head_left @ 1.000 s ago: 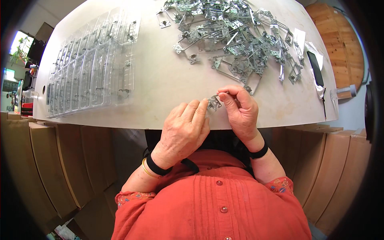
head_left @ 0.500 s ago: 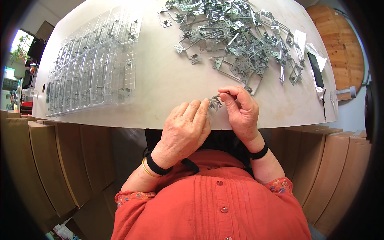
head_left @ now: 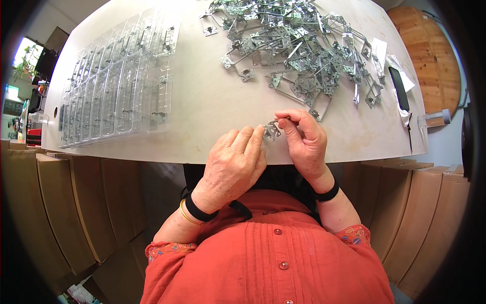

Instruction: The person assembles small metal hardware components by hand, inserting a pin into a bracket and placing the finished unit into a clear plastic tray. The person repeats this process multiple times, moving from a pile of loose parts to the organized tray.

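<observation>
Left grip (head_left: 230, 164): narrow, holding the left end of a small metal piece (head_left: 273, 131) under lined-up fingers; thumb side mostly hidden.
Right grip (head_left: 306, 142): narrow, pinching the upper right end of the same piece between thumb and forefinger; exact contact too small to tell.
Metal piece: between the two grips, gray, notched, partly covered by the left fingertips; cannot tell whether touching the surface (head_left: 202, 91) or held just above.
Pile of metal parts (head_left: 313, 66): beyond the right grip, tangled; lowest bars near the right forefinger but apart from it.
Clear trays (head_left: 134, 109): well to the left of the left grip, gray parts in the compartments.
Dark phone (head_left: 399, 88): well to the right of the right grip, near white paper (head_left: 378, 49).
Slip risk: likely highest at the right pinch, from so little metal between the fingertips.
Drop risk: possible fall over the near edge, just short of both grips, after a loosened hold.
Bend risk: possible twisting of thin metal, from uneven pressure by opposed grips.
Snag risk: possible catching on the pile's nearest bars, from a careless reach of the right grip away from the body.
</observation>
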Available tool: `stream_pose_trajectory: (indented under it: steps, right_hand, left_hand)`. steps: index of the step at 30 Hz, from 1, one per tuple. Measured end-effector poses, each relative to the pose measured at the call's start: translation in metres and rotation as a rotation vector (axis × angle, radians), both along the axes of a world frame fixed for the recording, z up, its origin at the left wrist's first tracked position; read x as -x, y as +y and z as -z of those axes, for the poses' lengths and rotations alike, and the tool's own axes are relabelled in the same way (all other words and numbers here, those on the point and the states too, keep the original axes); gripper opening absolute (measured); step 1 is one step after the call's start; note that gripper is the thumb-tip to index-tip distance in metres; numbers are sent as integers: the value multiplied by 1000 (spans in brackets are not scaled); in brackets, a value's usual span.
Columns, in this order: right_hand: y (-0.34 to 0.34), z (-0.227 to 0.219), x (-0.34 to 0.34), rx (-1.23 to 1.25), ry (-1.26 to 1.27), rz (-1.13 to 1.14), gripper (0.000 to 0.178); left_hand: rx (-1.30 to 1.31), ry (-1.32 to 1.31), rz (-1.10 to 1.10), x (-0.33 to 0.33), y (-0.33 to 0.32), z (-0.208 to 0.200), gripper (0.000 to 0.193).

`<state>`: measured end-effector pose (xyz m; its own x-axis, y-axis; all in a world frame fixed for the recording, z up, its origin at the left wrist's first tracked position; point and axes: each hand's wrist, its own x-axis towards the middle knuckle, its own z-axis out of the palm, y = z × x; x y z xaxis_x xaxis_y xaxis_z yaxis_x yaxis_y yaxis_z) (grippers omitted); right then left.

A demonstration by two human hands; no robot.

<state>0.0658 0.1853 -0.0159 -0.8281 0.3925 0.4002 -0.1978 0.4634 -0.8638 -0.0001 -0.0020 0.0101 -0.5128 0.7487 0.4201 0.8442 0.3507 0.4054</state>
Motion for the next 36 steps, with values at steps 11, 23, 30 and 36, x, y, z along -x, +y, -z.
stream_pose_trajectory:
  steps: [11, 23, 30, 36]
  right_hand:
    - [1, 1, -1, -4, -7, 14, 12]
    - [1, 0, -1, -30, -6, 14, 13]
    - [1, -1, 2, -86, 36, -2, 15]
    - [0, 0, -1, 9, -14, 14, 10]
  left_hand:
    - [-12, 15, -2, 0, 1, 1, 46]
    - [0, 7, -3, -1, 1, 0, 46]
    - [-21, 13, 1, 0, 0, 1, 47]
    - [-14, 7, 5, 0, 0, 1, 48]
